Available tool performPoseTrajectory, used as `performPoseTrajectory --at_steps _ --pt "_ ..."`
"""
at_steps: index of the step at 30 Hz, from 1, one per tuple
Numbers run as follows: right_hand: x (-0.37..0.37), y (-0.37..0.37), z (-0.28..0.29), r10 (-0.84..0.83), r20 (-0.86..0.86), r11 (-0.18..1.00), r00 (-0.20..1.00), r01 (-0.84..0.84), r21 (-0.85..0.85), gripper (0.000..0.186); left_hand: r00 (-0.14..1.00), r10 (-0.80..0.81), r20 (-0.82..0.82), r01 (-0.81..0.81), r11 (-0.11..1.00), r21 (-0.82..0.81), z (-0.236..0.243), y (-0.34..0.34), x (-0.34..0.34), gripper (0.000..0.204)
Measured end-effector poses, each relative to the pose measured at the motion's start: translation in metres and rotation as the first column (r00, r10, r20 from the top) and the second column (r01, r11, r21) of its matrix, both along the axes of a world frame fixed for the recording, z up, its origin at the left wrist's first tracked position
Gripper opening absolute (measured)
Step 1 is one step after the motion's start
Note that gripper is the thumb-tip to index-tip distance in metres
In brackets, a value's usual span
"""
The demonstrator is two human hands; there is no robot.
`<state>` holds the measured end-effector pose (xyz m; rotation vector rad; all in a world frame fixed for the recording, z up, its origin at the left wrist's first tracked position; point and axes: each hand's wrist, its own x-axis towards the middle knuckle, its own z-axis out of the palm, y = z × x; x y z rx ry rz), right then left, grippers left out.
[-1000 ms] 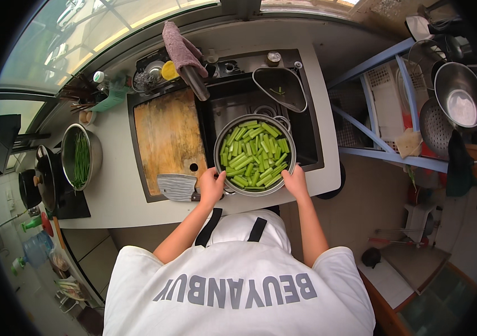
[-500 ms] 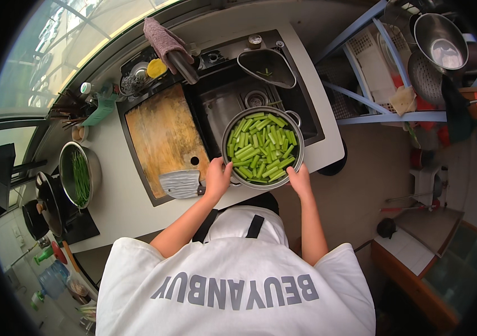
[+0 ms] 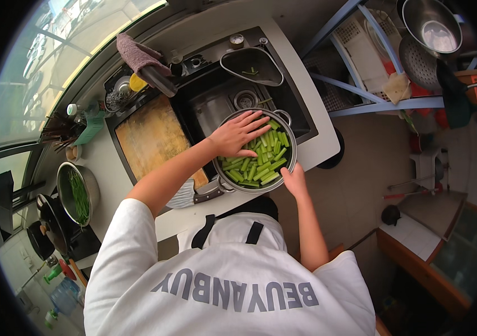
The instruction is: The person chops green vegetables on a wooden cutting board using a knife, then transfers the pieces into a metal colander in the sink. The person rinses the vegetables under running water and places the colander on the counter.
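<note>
A round metal pot (image 3: 294,136) with two loop handles is tilted over the near right part of the sink (image 3: 205,109) and its edge. Short lengths of cut green stalks (image 3: 263,168), much like celery, fill it. My left hand (image 3: 239,134) lies across the stalks at the far left of the pot, fingers stretched and spread. With my right hand (image 3: 294,180) I hold the pot's near right rim, thumb on top. Left of the pot, a cleaver (image 3: 182,197) lies at the near edge of a worn wooden cutting board (image 3: 150,134), partly behind my left forearm.
A triangular strainer basket (image 3: 252,63) with green scraps sits at the sink's far corner. Long green stems lie in a metal bowl (image 3: 92,187) on the left, near a lidded black pan (image 3: 50,224). At right stands a blue shelf frame (image 3: 387,105) with pans and baskets.
My left hand has left the pot's near left rim and come to lie spread on the cut stalks. My right hand keeps its hold on the rim. The whole view has shifted slightly.
</note>
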<state>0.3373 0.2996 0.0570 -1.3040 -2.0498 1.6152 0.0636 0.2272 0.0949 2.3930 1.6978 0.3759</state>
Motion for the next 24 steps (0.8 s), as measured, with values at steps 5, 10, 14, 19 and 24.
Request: performPoseTrajectory --at_steps 5,10,14,19,24 --pt "0.000 0.000 0.006 0.009 0.029 1.000 1.000 -0.009 0.002 0.041 0.987 -0.134 0.085 0.135 0.991 -0.006 -0.010 0.011 0.001 0.093" --pt "-0.001 -0.001 0.008 0.005 0.100 1.000 0.995 -0.004 -0.005 0.041 0.974 -0.162 0.157 0.173 0.984 -0.054 -0.019 0.018 0.005 0.090" --pt "-0.005 -0.001 0.010 -0.023 0.033 1.000 0.999 0.022 0.007 0.039 0.954 -0.215 0.207 0.228 0.973 -0.043 -0.027 0.025 0.005 0.086" --pt "-0.001 -0.001 0.003 -0.004 0.033 1.000 0.999 0.005 -0.014 0.039 0.952 -0.230 0.202 0.241 0.970 -0.032 -0.029 0.025 0.009 0.085" --pt "-0.003 -0.001 0.011 -0.009 0.051 1.000 0.999 0.009 -0.013 0.040 0.953 -0.258 0.162 0.255 0.966 0.034 -0.007 0.025 0.004 0.082"
